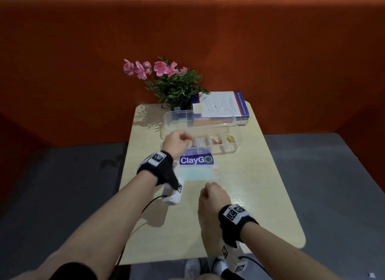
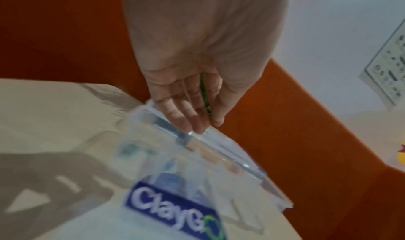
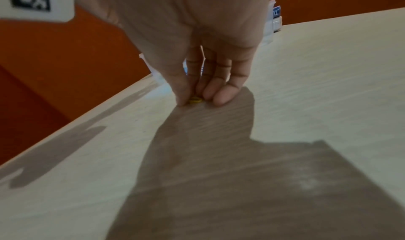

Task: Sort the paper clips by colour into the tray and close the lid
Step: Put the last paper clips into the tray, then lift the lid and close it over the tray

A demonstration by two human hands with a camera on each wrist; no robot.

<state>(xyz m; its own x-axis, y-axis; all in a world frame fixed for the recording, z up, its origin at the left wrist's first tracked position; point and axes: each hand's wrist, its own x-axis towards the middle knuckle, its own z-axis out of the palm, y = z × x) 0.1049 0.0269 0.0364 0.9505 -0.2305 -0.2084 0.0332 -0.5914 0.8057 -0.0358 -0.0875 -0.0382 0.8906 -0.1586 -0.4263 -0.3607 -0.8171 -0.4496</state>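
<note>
My left hand pinches a green paper clip above the open tray; my right hand pinches a yellow paper clip on the worktop.

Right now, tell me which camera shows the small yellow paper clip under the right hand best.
The right wrist view: the small yellow paper clip lies on the pale table, pinched by the right hand. In the head view that hand hides it. The left wrist view does not show it.
</note>
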